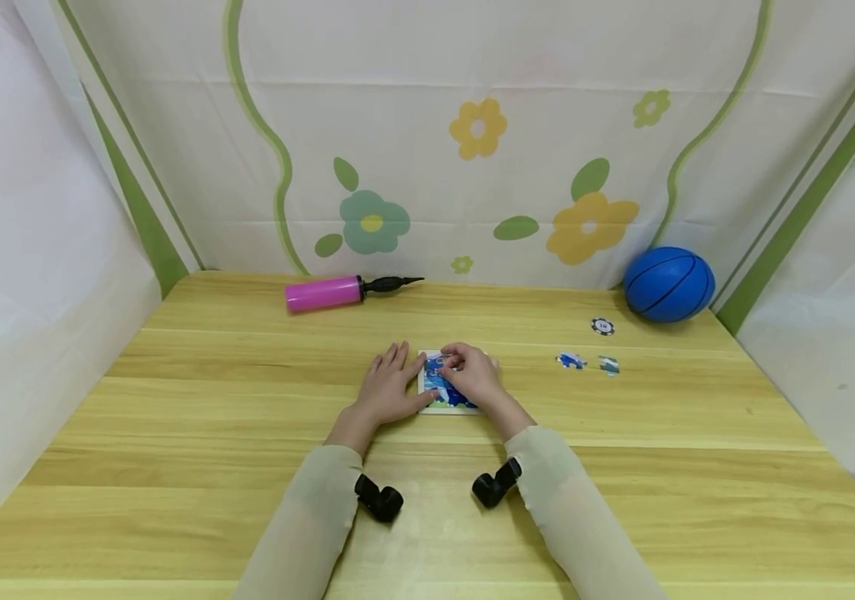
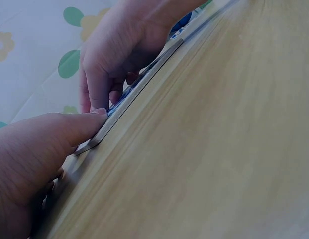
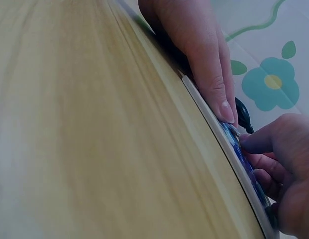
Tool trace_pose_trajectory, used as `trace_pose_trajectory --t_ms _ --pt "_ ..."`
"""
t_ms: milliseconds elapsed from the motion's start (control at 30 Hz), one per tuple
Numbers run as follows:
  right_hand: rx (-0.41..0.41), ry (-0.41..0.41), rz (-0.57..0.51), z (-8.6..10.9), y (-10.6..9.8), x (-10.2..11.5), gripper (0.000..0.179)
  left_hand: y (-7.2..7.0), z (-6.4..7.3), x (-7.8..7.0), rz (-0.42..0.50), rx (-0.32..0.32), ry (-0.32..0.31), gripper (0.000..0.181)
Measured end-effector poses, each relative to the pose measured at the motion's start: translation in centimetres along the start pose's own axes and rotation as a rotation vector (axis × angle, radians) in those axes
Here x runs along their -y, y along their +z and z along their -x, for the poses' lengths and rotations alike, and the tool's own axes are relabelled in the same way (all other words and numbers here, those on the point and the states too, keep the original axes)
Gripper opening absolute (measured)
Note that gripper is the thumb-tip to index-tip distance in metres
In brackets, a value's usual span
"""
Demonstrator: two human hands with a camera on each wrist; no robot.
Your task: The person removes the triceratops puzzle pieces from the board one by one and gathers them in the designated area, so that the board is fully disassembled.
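A small jigsaw puzzle [image 1: 446, 400] with a blue picture and a pale frame lies flat mid-table, between the two hands. My left hand [image 1: 388, 390] spreads along its left side, fingers straight, and the thumb presses on the puzzle's near left part. From the right, my right hand [image 1: 475, 377] reaches over the puzzle with curled fingers. Its thumb and fingertips pinch at a puzzle piece [image 3: 237, 135] on the surface; the fingers hide most of that piece. In the left wrist view, the puzzle's frame [image 2: 139, 89] shows edge-on beneath both hands.
Two loose puzzle pieces, one blue [image 1: 570, 360] and one greenish [image 1: 609, 365], lie to the right. Behind them are a round chip [image 1: 602, 327] marked 10 and a blue ball [image 1: 669, 284]. A pink hand pump [image 1: 324, 294] lies at the back, near the flowered curtain [image 1: 427, 167].
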State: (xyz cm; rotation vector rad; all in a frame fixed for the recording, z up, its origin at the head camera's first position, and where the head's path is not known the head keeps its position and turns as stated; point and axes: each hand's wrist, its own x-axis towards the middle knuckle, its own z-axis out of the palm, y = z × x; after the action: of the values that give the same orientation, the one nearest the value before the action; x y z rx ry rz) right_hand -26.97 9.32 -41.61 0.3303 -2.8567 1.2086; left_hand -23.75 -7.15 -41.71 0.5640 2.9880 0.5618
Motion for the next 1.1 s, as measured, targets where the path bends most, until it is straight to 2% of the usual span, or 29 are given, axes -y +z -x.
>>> trace_pose_trajectory --t_ms 200,300,600,733,867,1100 --pt "0.025 0.008 0.007 -0.1 -0.2 0.0 0.022 0.1 -0.1 0.1 0.007 -0.003 -0.001 0.07" --pt "0.036 0.007 -0.024 -0.1 -0.4 0.0 0.022 0.1 -0.1 0.1 0.005 -0.001 -0.001 0.07" --pt "0.047 -0.017 -0.305 -0.1 -2.1 -0.9 0.027 0.2 -0.2 0.1 0.014 0.01 -0.005 0.072" --pt "0.044 0.0 -0.367 -0.1 -3.7 -1.7 0.028 0.2 -0.3 0.2 0.011 0.016 -0.015 0.072" --pt "0.027 0.02 -0.354 0.1 -5.7 -2.8 0.03 0.2 -0.2 0.1 0.027 0.009 -0.013 0.072" --pt "-0.03 0.031 -0.253 0.5 -9.5 -5.9 0.032 0.2 -0.2 0.0 0.029 -0.004 0.003 0.072"
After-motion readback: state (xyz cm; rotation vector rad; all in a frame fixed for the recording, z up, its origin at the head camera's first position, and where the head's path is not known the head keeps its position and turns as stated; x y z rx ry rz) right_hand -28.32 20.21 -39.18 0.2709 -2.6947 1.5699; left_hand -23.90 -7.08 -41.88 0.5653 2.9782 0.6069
